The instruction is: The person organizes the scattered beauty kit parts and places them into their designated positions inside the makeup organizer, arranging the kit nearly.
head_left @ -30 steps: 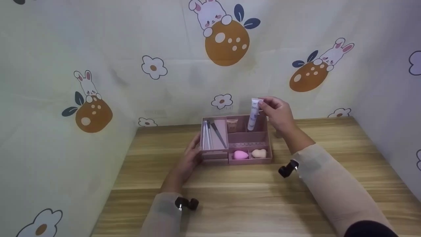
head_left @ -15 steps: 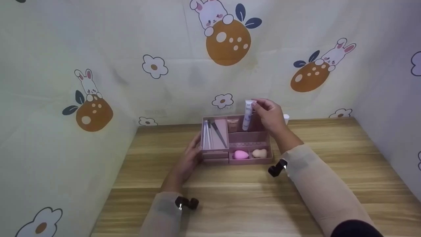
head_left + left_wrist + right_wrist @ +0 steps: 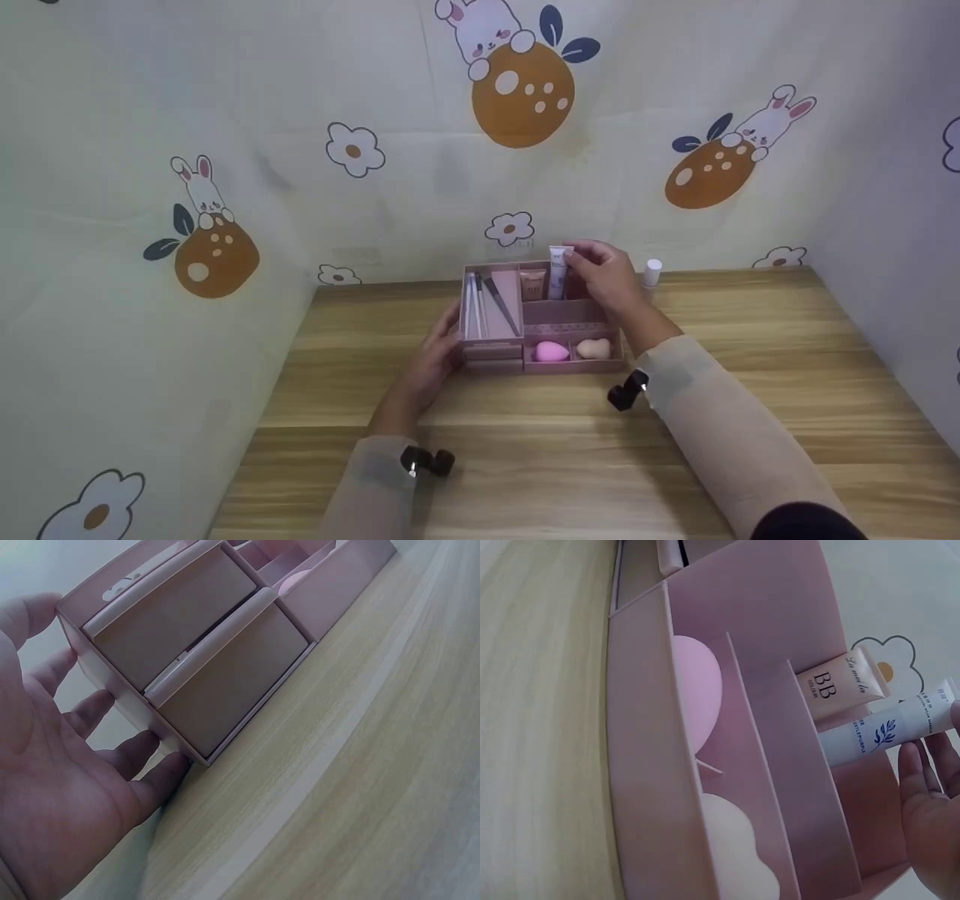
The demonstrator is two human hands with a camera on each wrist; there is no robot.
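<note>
My right hand (image 3: 604, 279) pinches the upper end of a white cream tube (image 3: 885, 729). The tube's lower part is down inside the rear compartment of a pink cosmetics organizer (image 3: 493, 345), beside a beige BB cream tube (image 3: 845, 685). My left hand (image 3: 75, 757) touches the organizer's left side with its fingertips, fingers fairly straight and spread. In the front compartments sit a pink makeup sponge (image 3: 551, 351) and a beige makeup sponge (image 3: 594, 349). Several slim brushes (image 3: 480, 307) lie in the top left tray. Two drawers (image 3: 232, 679) below that tray are closed.
A small white bottle (image 3: 652, 272) stands on the wooden table (image 3: 525, 457) right of the organizer, near the back wall. A printed cloth (image 3: 420, 187) with rabbits and flowers hangs close behind the organizer and along both sides.
My right hand has moved left and down, lowering the white cream tube into the rear compartment next to the BB cream. The white bottle has come into view. My left hand has stayed put.
</note>
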